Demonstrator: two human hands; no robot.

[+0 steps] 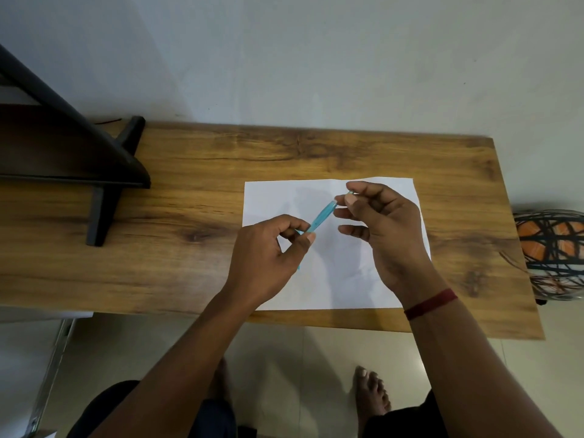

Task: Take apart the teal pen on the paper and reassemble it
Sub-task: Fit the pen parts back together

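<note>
The teal pen (321, 216) is held slanted in the air above the white paper (271, 200), which lies on the wooden table (196, 172). My left hand (268, 257) pinches the pen's lower end between thumb and fingers; a bit of teal shows below that hand. My right hand (379, 226) grips the pen's upper end, where a thin tip part sticks out between thumb and forefinger. Whether the tip part is separated from the barrel is hidden by my fingers.
A black stand (104, 184) sits on the table's left part. A wire basket with something orange inside (553, 254) is just off the table's right edge. My bare feet are on the tiled floor below the near edge.
</note>
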